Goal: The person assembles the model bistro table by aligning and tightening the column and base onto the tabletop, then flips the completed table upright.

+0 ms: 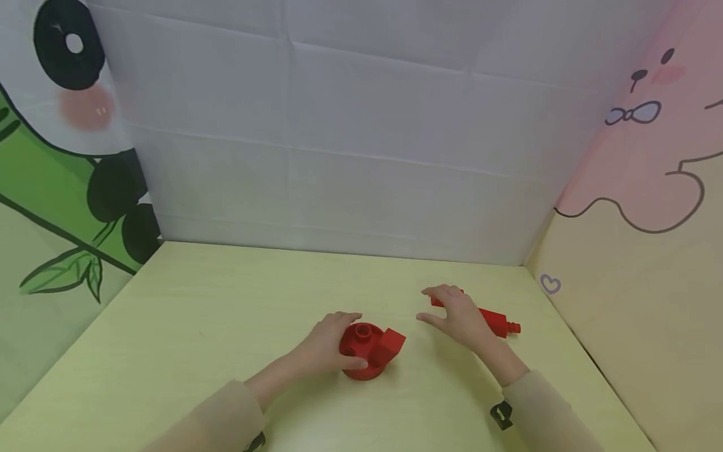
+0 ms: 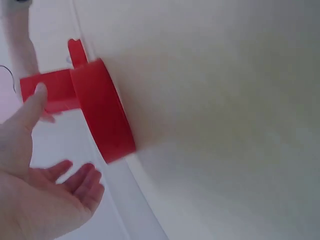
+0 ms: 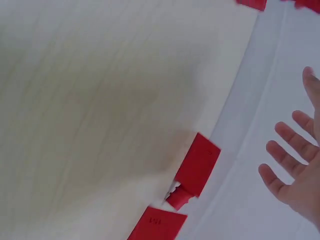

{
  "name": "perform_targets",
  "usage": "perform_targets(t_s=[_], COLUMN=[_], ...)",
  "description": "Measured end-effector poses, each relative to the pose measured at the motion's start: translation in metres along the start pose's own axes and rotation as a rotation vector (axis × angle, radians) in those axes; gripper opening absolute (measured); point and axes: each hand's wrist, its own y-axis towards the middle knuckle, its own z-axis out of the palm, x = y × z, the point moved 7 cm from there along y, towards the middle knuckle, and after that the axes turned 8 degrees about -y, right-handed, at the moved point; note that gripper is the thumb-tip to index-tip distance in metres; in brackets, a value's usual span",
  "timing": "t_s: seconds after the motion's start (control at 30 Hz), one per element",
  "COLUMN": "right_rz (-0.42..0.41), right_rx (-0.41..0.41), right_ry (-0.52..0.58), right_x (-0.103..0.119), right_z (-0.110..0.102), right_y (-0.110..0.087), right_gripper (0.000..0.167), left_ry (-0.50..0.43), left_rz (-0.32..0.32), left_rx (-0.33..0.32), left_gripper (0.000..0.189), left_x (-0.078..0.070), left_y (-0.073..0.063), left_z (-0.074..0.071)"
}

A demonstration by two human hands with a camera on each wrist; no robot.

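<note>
A red round base (image 1: 364,346) is found on the desk (image 1: 226,301), bracketed by the left hand (image 1: 326,346), fingers relaxed; the right hand (image 1: 460,316), likewise unclosed, is positioned near red blocks (image 1: 494,322).

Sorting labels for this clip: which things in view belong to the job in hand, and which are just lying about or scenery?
Job, judging by the hands:
- red round piece, by the left hand
- red pieces, by the open right hand

Scenery:
- pale table
- white backdrop
- painted side panels
</note>
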Motion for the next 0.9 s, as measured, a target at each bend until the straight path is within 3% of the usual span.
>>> perform_targets(t_s=[0.13,0.33,0.47,0.73,0.9], right_rz=[0.004,0.007,0.07,0.113,0.115], right_rx=[0.021,0.027,0.052,0.072,0.098], right_ry=[-0.039,-0.059,-0.052,-0.087,-0.086], right_x=[-0.026,-0.057,-0.074,-0.089,-0.094], right_z=[0.009,0.02,0.025,0.034,0.043], right_y=[0.011,0.025,0.029,0.034,0.037], right_gripper=[0.052,0.054,0.055,0.048,0.043], left_ry=[-0.069,-0.179,-0.208,-0.21,-0.153], left_rz=[-0.026,-0.041,-0.08,-0.119,-0.097], left_rx=[-0.097,-0.188,-0.231,-0.266,-0.285], left_gripper=[0.081,0.074,0.071,0.062,0.051], left_x=[-0.015,-0.038,-0.048,-0.055,-0.056], left_y=[-0.004,-0.006,-0.005,0.0,0.003], left_z=[0.005,0.016,0.023,0.034,0.035])
